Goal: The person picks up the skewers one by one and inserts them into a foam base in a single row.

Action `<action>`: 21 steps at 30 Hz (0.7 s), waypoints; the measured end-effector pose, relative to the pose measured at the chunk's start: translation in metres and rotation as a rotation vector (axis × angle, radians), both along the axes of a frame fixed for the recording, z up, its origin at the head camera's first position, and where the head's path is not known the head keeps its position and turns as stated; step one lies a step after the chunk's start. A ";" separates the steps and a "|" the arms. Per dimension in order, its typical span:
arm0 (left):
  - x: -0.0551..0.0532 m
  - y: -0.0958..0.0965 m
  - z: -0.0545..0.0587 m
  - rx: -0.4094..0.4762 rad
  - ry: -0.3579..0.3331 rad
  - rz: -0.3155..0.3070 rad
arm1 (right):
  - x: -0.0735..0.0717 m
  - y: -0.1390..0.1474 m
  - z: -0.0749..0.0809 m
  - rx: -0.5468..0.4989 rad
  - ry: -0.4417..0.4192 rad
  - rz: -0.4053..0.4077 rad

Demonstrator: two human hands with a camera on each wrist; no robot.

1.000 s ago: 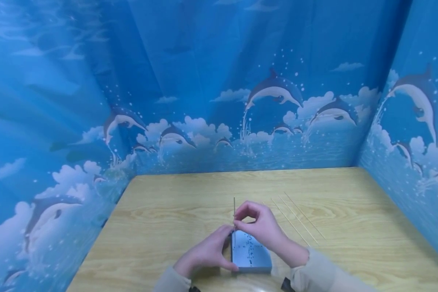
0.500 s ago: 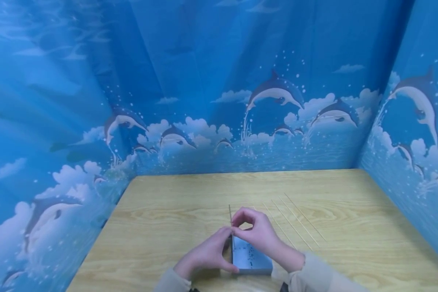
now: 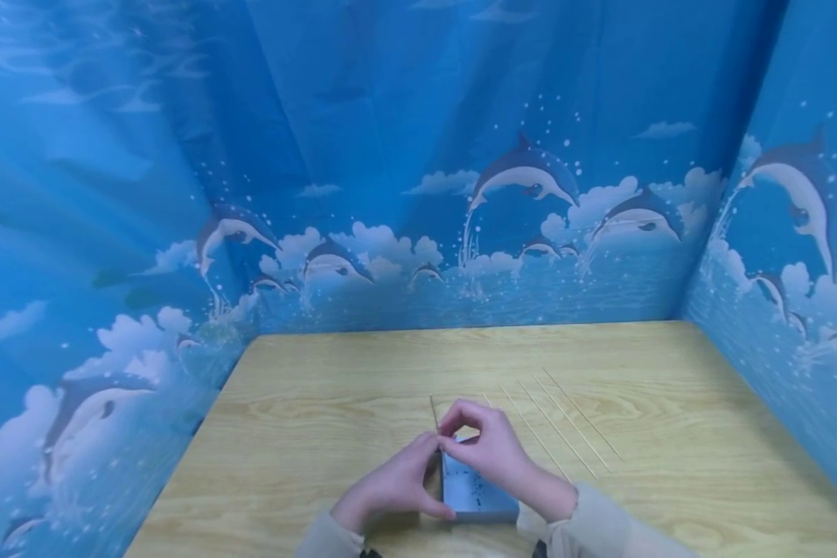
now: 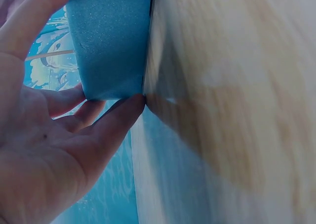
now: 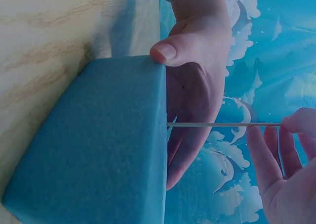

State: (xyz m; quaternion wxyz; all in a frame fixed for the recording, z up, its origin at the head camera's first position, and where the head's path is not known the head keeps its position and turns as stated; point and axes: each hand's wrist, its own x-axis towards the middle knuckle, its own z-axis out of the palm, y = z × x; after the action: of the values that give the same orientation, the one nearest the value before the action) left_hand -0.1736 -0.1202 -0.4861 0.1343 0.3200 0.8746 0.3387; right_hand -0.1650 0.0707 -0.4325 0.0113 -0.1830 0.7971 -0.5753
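A blue foam block [image 3: 487, 500] with dark dots on its top lies on the table. My left hand [image 3: 399, 479] holds its left side, thumb at the near corner and fingers at the far end. The block's side [image 4: 111, 43] fills the top of the left wrist view. My right hand [image 3: 495, 448] pinches a thin wooden skewer [image 3: 434, 411] between thumb and fingertips. In the right wrist view the skewer [image 5: 222, 124] stands nearly square to the block's top face, its lower end meeting it. How deep it sits, I cannot tell.
Several loose thin skewers [image 3: 565, 418] lie slanted on the wood-grain table [image 3: 307, 418], right of my right hand. A blue curtain [image 3: 390, 155] printed with dolphins surrounds the table at the back and sides.
My right hand and the skewer have shifted slightly left and down. The skewer's top now leans left and sits lower. My left hand and the block have stayed put.
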 end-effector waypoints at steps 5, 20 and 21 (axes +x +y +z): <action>-0.001 -0.001 -0.001 0.003 0.000 -0.001 | 0.000 -0.002 -0.003 0.005 0.027 -0.005; -0.001 0.000 0.000 -0.006 -0.005 -0.002 | 0.000 0.003 -0.004 -0.026 -0.006 0.001; -0.001 0.000 0.000 -0.008 -0.005 -0.003 | 0.000 0.003 -0.003 -0.025 -0.008 0.001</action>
State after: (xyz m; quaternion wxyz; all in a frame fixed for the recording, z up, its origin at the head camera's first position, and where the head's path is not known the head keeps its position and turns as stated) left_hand -0.1743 -0.1199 -0.4856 0.1381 0.3198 0.8751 0.3359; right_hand -0.1647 0.0734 -0.4358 0.0124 -0.1815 0.7897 -0.5859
